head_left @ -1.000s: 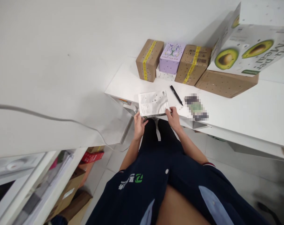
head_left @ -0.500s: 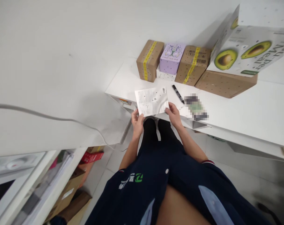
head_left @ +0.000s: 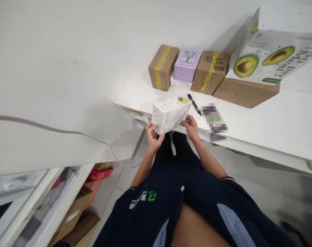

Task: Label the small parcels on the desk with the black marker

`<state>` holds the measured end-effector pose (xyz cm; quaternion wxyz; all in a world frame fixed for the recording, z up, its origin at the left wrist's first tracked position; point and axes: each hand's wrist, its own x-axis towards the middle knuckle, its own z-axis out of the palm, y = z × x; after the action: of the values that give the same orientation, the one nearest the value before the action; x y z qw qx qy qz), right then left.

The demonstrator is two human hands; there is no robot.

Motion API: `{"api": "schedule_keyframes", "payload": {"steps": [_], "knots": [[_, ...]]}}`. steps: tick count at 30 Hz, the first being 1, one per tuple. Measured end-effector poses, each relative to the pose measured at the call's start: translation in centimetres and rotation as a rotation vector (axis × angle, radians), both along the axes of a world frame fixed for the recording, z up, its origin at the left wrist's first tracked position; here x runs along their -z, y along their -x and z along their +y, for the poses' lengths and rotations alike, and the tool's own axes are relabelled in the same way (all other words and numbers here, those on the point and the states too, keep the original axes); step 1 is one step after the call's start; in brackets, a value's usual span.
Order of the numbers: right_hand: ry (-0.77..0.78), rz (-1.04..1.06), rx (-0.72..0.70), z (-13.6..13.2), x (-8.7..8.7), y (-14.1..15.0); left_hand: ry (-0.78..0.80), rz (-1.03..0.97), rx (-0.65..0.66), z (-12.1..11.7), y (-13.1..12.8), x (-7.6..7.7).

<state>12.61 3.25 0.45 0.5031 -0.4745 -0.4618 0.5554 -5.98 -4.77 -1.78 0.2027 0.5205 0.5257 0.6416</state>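
Between my two hands is a white box [head_left: 171,113] with dark specks and an avocado picture on its upper face, held tilted over the front edge of the white table [head_left: 259,127]. My left hand [head_left: 154,138] grips its left end, thumb on the lower edge. On the right end, my right hand [head_left: 190,127] holds the box with its fingers partly hidden behind it. A black marker pen [head_left: 194,105] lies on the table just beyond my right hand. Right of the pen is a blurred-out flat item [head_left: 214,118].
Along the wall stand a brown carton [head_left: 163,68] with yellow tape, a purple tea box [head_left: 187,65] on a white one, and another taped carton [head_left: 210,72]. A large avocado-printed box [head_left: 274,55] rests on a brown carton [head_left: 246,92]. A cable [head_left: 68,130] hangs at the left.
The white box has been turned in my hands: its printed panel faced me before, and now its speckled end and the avocado face show. My left hand has shifted slightly right.
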Motion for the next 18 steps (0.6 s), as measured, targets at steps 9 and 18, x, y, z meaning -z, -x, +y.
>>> {"api": "schedule_keyframes", "payload": {"steps": [9, 18], "knots": [[-0.087, -0.299, 0.053, 1.2, -1.8, -0.5, 0.388, -0.553, -0.142, 1.9, -0.7, 0.0], [-0.117, -0.429, -0.067, 3.7, -2.8, -2.0, 0.377, -0.530, -0.194, 2.1, -1.1, 0.0]]}}
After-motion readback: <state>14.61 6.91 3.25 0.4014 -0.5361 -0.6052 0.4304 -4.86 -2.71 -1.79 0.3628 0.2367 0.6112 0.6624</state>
